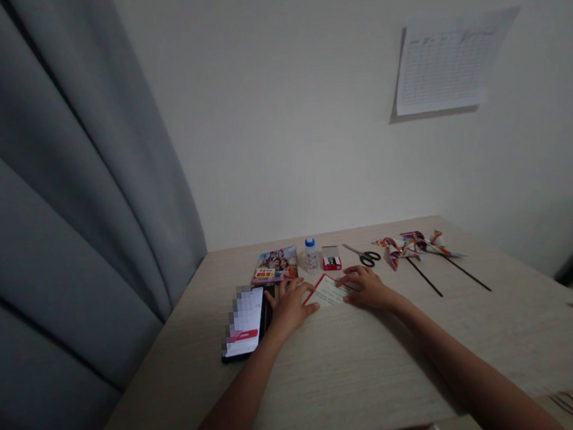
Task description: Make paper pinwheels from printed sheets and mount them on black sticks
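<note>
A small sheet of printed paper (327, 292) with a red edge lies on the table, turned so one corner points away from me. At its left corner is my left hand (292, 305), thumb and fingers closed about the edge. My right hand (368, 288) has curled fingers over the right corner, thumb below. Parts of the paper are hidden under both hands. A phone (246, 325) with a lit screen rests just left of my left hand, on or against a dark object that I cannot make out.
Behind the hands stand a colorful booklet (277, 264), a blue-capped bottle (311, 256), a small red box (331, 259) and black-handled scissors (369, 258). Two paper pinwheels (398, 250) on dark sticks lie to the right. A grey curtain (88, 192) hangs left of the table (301, 387).
</note>
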`<state>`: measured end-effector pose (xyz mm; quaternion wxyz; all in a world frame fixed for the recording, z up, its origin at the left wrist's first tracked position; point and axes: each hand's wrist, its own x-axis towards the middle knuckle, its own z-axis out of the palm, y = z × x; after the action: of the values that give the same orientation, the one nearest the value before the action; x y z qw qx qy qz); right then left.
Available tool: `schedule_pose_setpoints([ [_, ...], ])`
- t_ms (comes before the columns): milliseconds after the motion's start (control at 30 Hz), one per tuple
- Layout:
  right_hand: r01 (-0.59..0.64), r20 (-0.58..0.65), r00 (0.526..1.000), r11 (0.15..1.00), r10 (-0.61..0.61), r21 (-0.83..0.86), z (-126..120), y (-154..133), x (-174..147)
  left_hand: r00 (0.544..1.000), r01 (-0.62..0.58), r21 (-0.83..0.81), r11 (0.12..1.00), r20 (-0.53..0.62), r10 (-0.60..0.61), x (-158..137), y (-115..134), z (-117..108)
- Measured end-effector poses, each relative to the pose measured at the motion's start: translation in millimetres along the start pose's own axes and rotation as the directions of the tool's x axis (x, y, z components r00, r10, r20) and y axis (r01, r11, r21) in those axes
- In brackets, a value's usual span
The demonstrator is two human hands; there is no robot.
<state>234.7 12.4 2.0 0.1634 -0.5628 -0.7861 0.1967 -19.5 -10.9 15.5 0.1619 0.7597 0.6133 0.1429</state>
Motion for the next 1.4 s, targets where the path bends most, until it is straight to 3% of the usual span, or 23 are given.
schedule_pose_setpoints([
  [733,0.148,0.075,0.986,0.988,-0.151,0.037,-5.3,25.4,0.6,0.995,0.040,0.092,0.995,0.092,-0.048,-1.4,-28.1,-23.1],
  [1033,0.201,0.094,0.973,0.972,-0.213,0.123,-12.7,27.5,-1.5,0.997,0.031,0.112,0.993,0.060,-0.038,-3.3,-34.5,-24.1],
  [1400,0.202,0.134,0.961,0.946,-0.241,0.256,-16.8,41.7,3.8,0.992,0.056,0.097,0.994,0.104,-0.066,-4.6,-32.5,-31.4],
])
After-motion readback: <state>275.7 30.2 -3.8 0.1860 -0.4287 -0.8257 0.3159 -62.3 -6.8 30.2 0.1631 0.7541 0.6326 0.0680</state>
